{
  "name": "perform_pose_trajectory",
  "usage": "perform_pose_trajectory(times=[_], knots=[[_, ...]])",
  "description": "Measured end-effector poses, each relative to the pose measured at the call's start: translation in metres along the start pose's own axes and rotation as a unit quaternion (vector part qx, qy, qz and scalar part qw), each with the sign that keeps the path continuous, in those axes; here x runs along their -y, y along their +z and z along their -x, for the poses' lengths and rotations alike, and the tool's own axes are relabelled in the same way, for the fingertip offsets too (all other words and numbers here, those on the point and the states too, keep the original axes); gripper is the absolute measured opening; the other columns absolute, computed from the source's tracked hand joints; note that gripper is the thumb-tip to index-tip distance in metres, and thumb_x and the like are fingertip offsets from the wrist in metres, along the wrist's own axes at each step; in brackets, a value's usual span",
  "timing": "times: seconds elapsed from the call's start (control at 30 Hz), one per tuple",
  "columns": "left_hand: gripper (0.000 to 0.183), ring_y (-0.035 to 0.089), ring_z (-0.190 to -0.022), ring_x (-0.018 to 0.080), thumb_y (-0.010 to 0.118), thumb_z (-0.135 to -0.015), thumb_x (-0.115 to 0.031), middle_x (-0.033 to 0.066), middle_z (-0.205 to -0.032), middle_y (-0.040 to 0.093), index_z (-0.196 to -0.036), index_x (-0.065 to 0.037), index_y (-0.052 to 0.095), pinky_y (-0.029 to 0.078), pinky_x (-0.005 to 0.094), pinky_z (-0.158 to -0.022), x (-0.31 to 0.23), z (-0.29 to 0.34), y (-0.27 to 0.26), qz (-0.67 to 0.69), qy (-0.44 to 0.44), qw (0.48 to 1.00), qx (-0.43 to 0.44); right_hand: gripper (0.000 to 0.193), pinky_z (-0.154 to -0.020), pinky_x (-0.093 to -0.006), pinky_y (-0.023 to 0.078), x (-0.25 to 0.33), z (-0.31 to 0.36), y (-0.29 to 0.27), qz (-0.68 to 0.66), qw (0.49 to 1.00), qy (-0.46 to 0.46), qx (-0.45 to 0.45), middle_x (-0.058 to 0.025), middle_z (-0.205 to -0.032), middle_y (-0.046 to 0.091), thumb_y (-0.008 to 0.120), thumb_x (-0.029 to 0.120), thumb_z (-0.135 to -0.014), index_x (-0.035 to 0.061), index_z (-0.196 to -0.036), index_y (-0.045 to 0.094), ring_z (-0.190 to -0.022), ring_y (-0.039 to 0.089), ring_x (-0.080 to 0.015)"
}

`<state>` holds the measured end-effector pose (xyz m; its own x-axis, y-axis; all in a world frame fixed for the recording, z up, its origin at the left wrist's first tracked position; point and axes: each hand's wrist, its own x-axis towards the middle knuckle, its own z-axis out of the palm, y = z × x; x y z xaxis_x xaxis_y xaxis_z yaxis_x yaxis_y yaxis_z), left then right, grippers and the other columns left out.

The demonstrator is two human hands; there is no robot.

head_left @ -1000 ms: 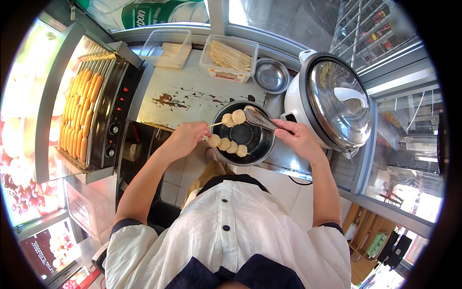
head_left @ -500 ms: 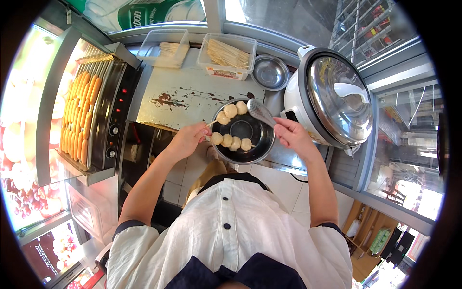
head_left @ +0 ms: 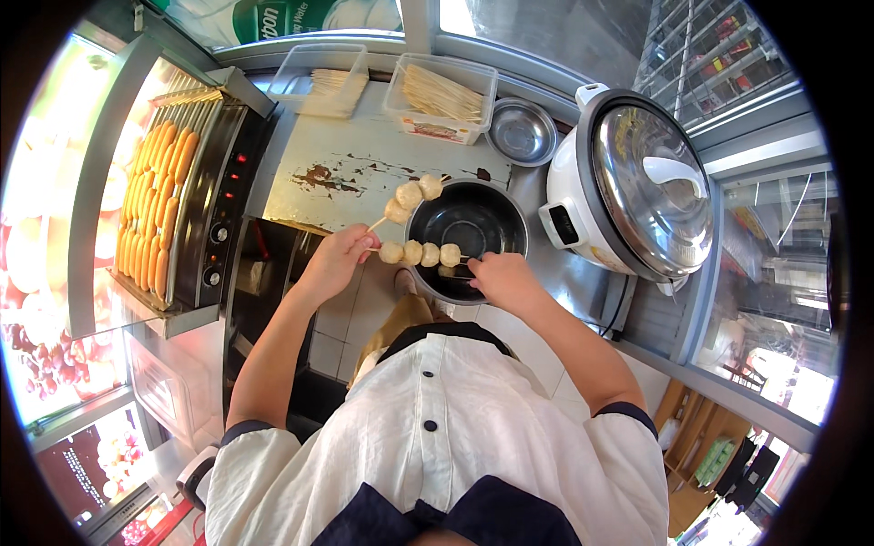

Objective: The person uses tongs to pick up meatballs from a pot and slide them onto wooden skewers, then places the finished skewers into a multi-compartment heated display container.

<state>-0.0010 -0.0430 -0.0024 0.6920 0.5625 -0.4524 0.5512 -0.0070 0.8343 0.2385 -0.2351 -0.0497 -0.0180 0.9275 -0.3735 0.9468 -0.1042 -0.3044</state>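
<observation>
My left hand [head_left: 339,264] pinches the stick ends of two skewers of pale round balls. The upper skewer [head_left: 409,193] slants up past the far left rim of the black-lined bowl [head_left: 515,211]. The lower skewer [head_left: 413,254] lies almost level across the bowl's near part, several balls in a row. My right hand [head_left: 503,278] is closed at the bowl's near right, its fingertips by the lower skewer's tip. The slotted spoon it held is mostly hidden now; a thin handle-like line shows below the fingers. Another pale piece [head_left: 447,271] sits low in the bowl.
A roller grill [head_left: 211,196] with several sausages stands at left. Behind the worn counter top [head_left: 305,150] are clear tubs of wooden sticks [head_left: 442,93] and a small steel bowl [head_left: 522,132]. A large white cooker [head_left: 628,187] with a glossy lid fills the right side.
Both skewers have lifted from inside the bowl toward the left. My right hand has come down and left; the spoon's raised head has dropped from sight.
</observation>
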Motion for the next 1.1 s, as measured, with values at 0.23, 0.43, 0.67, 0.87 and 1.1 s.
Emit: perform_pose_trajectory(times=[0.23,0.43,0.67,0.87,1.1], knots=[[0.022,0.045,-0.071,0.0129,0.048,-0.103,-0.015,0.0017,-0.072,0.048,-0.094,0.000,0.060,0.042,0.0275,-0.070,0.006,0.005,0.001,0.001,-0.013,1.000,-0.002,0.029,-0.068,-0.0417,0.053,-0.033,0.028,-0.012,-0.145,0.980,0.041,-0.128,-0.0106,-0.086,0.069,0.066,0.026,-0.090,0.0078,-0.113,0.070,-0.081,0.069,-0.0262],[0.021,0.047,-0.070,0.0144,0.048,-0.103,-0.016,0.0028,-0.071,0.049,-0.095,0.000,0.060,0.043,0.0296,-0.070,-0.014,0.012,0.004,-0.046,0.023,0.998,0.027,0.044,-0.057,-0.0218,0.039,-0.043,0.073,-0.069,-0.643,0.730,0.185,-0.139,0.0027,-0.077,0.054,0.063,0.023,-0.098,0.0014,-0.136,0.057,-0.066,0.046,-0.0054],[0.021,0.049,-0.070,0.0170,0.048,-0.102,-0.016,0.0052,-0.071,0.050,-0.096,0.000,0.060,0.044,0.0312,-0.070,-0.032,0.003,0.011,-0.090,0.058,0.992,0.074,0.040,-0.054,-0.0175,0.034,-0.044,0.077,-0.079,-0.681,0.707,0.142,-0.129,0.0035,-0.080,0.054,0.061,0.017,-0.099,-0.0029,-0.132,0.057,-0.064,0.042,-0.0030],[0.020,0.048,-0.069,0.0145,0.048,-0.102,-0.015,0.0038,-0.070,0.049,-0.097,0.000,0.061,0.043,0.0293,-0.069,-0.032,-0.002,0.009,-0.111,0.077,0.986,0.098,0.046,-0.058,-0.0180,0.036,-0.050,0.077,-0.081,-0.650,0.744,0.118,-0.095,0.0074,-0.081,0.054,0.064,0.025,-0.098,-0.0002,-0.135,0.057,-0.067,0.042,-0.0027],[0.020,0.048,-0.068,0.0190,0.050,-0.101,-0.015,0.0085,-0.070,0.050,-0.097,0.001,0.061,0.044,0.0323,-0.068,-0.045,-0.007,0.009,-0.125,0.090,0.983,0.104,0.040,-0.058,-0.0173,0.037,-0.053,0.072,-0.082,-0.630,0.763,0.115,-0.084,0.0060,-0.083,0.056,0.062,0.018,-0.098,-0.0005,-0.133,0.059,-0.067,0.043,-0.0028]])
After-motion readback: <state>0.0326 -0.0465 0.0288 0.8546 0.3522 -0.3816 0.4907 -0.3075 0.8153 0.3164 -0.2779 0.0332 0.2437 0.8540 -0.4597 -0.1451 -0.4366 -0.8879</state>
